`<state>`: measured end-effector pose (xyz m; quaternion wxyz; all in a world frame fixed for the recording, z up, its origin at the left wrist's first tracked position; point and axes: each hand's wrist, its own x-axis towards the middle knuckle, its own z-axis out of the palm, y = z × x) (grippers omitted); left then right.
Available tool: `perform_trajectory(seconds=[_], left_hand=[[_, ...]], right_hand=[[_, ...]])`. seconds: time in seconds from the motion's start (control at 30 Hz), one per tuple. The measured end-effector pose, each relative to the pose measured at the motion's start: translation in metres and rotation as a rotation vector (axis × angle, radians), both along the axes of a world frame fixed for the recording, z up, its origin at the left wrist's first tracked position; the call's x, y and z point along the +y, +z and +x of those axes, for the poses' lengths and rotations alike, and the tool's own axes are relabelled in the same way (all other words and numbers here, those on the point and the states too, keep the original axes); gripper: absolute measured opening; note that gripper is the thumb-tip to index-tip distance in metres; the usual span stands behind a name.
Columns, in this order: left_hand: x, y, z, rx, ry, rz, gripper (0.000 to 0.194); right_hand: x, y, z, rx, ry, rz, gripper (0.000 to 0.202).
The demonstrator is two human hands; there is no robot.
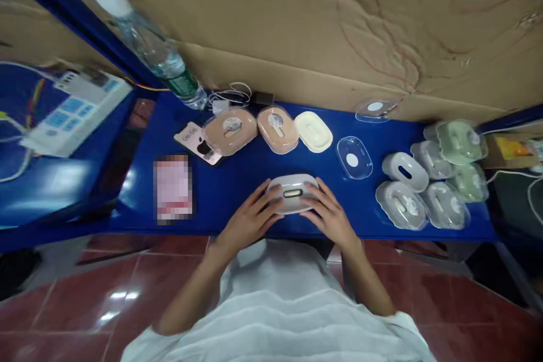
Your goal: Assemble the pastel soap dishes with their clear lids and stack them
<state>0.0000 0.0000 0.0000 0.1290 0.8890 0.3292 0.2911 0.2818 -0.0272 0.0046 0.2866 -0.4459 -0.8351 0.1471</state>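
Note:
Near the front edge of the blue table, a pale grey oval plastic case (pixel 292 180) with a slot in its top sits between my two hands. My left hand (pixel 254 216) grips its left end, fingers bent over the top. At the right end, my right hand (pixel 333 218) holds it the same way. Beyond it lie a cream oval piece (pixel 314 131) with a slot-shaped recess and a clear oval lid (pixel 360 150) bearing a white round sticker. Two peach-coloured cases, one wider (pixel 241 138) and one narrower (pixel 285 138), stand to the left of the cream piece.
Several grey and green cases (pixel 403 212) are grouped at the right, some stacked. Another clear lid (pixel 371 106) lies by the cardboard wall. On the left are a phone (pixel 193 137), a pixelated paper (pixel 172 186), a water bottle (pixel 169 65) and a power strip (pixel 80 110).

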Motion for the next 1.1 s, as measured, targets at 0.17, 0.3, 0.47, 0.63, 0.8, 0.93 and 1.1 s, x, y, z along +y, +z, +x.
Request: perform_trajectory(seconds=[0.17, 0.3, 0.47, 0.63, 0.8, 0.93, 1.1], left_hand=[[-0.007, -0.006, -0.002, 0.017, 0.030, -0.087, 0.037], [-0.008, -0.005, -0.002, 0.033, 0.016, -0.075, 0.040], [-0.012, 0.002, 0.002, 0.038, 0.127, -0.080, 0.060], [-0.016, 0.002, 0.009, -0.053, 0.170, -0.117, 0.083], [-0.010, -0.001, 0.016, -0.155, 0.164, -0.171, 0.082], [-0.008, 0.001, 0.019, -0.177, 0.141, -0.147, 0.084], [-0.011, 0.004, 0.018, -0.170, 0.054, -0.037, 0.060]], right_hand=[[-0.004, -0.001, -0.007, -0.172, -0.001, -0.042, 0.037], [0.001, 0.004, 0.005, -0.241, 0.063, -0.054, 0.045], [0.029, 0.009, 0.048, -0.241, -0.463, 0.053, 0.059], [0.023, 0.010, 0.053, 0.160, -0.623, -0.096, 0.037], [-0.003, 0.016, 0.007, 0.807, -0.559, -0.315, 0.037], [-0.003, 0.021, -0.022, 0.875, -0.572, -0.592, 0.044], [-0.001, 0.022, -0.027, 0.763, -0.514, -0.492, 0.043]])
